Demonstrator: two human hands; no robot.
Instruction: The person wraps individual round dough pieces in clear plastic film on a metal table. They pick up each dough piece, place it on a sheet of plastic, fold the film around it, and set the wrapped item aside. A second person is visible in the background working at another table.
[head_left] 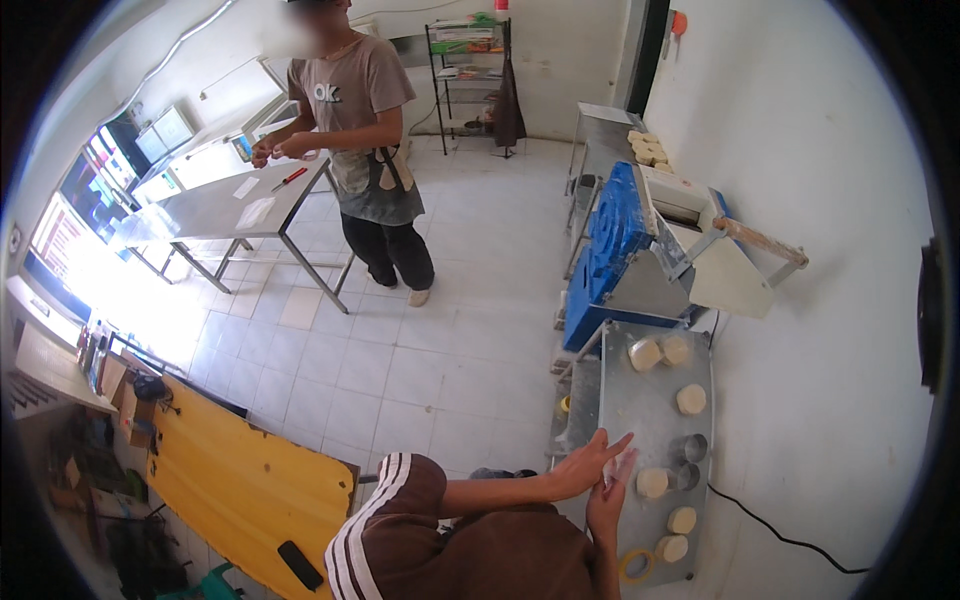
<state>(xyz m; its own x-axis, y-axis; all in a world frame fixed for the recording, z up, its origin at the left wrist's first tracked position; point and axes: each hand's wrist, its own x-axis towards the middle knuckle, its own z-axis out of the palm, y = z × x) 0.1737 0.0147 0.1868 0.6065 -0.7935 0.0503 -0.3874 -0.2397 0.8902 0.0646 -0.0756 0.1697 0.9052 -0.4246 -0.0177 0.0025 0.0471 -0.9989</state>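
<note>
Both my hands meet over the near-left side of a metal table [640,400]. My left hand [585,468] has its fingers stretched apart, one pointing up and another to the right. Just below it, my right hand [606,500] grips a thin, pale, translucent piece [624,466] that looks like plastic film. A pale dough round [652,484] lies right of my hands, beside two metal ring cutters [691,447]. More rounds sit nearer me [682,520] and farther off [691,400]. A yellow tape roll [636,566] rests at the table's near end.
Beyond the table stands a blue machine [610,240] with a wooden-handled lever [762,240]. Another person [362,130] works at a steel table [215,212] holding a red-handled tool [290,179]. At my left is a yellow-topped table [240,470] with a dark phone-like object [300,565]. A black cable [780,535] runs along the wall.
</note>
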